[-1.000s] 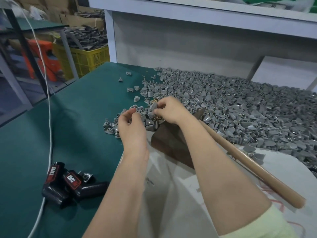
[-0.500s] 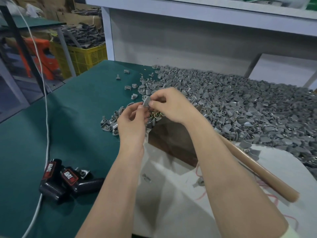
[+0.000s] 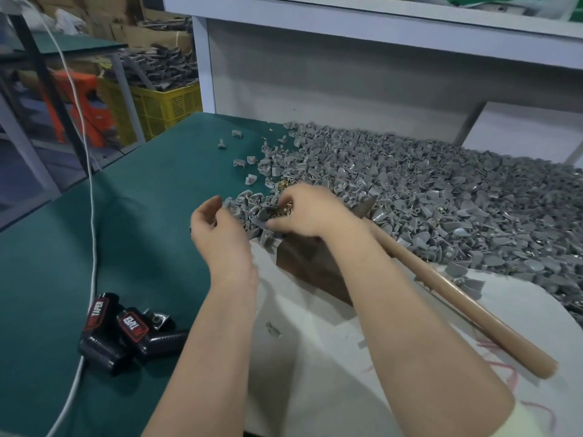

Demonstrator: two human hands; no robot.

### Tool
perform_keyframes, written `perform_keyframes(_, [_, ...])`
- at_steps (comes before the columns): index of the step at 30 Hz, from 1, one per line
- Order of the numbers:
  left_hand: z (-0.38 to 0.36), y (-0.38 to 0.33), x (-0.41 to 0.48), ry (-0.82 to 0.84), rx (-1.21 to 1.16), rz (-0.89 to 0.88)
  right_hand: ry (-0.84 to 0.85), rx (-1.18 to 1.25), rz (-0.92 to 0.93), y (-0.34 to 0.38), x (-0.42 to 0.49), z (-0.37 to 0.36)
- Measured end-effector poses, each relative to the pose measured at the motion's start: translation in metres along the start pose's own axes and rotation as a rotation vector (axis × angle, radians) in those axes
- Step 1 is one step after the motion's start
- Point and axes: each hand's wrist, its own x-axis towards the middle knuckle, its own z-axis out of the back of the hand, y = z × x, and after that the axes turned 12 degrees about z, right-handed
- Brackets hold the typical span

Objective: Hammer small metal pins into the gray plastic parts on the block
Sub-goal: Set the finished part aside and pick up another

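The green bench (image 3: 126, 247) carried a heap of gray parts (image 3: 441, 200) behind the block (image 3: 303, 269), with a hammer (image 3: 457, 299) to the block's right. Over the block's far edge, the right hand (image 3: 309, 212) pinched a gray part (image 3: 262, 216) beside brass pins (image 3: 283, 185). The left hand (image 3: 220, 238), just left of the block, was curled, and I could not tell if it held anything.

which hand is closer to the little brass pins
Right. The right hand is directly over the brass pins, covering part of the pile; the left hand hovers apart, off to their left.

Green-topped workbench (image 3: 63, 263), pale shelf frame (image 3: 378, 33) behind, yellow crate (image 3: 170, 105) and cardboard boxes (image 3: 126, 29) beyond.
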Motion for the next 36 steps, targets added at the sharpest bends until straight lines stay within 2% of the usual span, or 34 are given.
perform_keyframes(1, [0.000,0.000,0.000,-0.006,-0.021,-0.001,0.096,-0.071,0.021,0.009,0.005,-0.006])
perform_keyframes(3, [0.001,0.000,0.001,-0.013,-0.048,0.000,0.169,-0.196,0.004,0.018,0.014,-0.012])
perform_keyframes(5, [0.001,0.001,0.001,-0.009,-0.055,0.006,0.167,-0.219,0.003,0.021,0.021,-0.015])
perform_keyframes(12, [-0.001,0.001,-0.001,0.019,-0.047,0.024,0.048,-0.070,-0.003,-0.005,0.028,-0.007])
perform_keyframes(15, [-0.001,0.001,-0.002,0.018,-0.045,0.035,-0.215,0.057,-0.207,-0.035,0.024,0.010])
perform_keyframes(17, [-0.001,0.001,-0.003,0.008,-0.054,0.038,-0.370,0.040,-0.379,-0.061,0.016,0.026])
perform_keyframes(20, [-0.003,0.000,-0.004,0.011,-0.050,0.044,-0.313,-0.094,-0.508,-0.072,0.008,0.035])
perform_keyframes(21, [-0.003,0.000,-0.006,0.016,-0.046,0.047,-0.309,-0.102,-0.467,-0.066,0.008,0.035])
perform_keyframes(23, [-0.004,0.000,-0.008,0.020,-0.038,0.051,-0.313,-0.023,-0.256,-0.042,0.011,0.028])
perform_keyframes(26, [-0.003,-0.002,-0.008,0.012,-0.058,0.046,-0.159,0.102,0.013,0.003,0.017,0.007])
perform_keyframes(29, [-0.002,-0.002,-0.007,-0.001,-0.056,0.043,-0.022,-0.006,0.044,0.025,0.031,-0.019])
perform_keyframes(36, [-0.002,-0.001,-0.007,0.018,-0.049,0.051,-0.046,0.043,-0.020,0.025,0.047,-0.034])
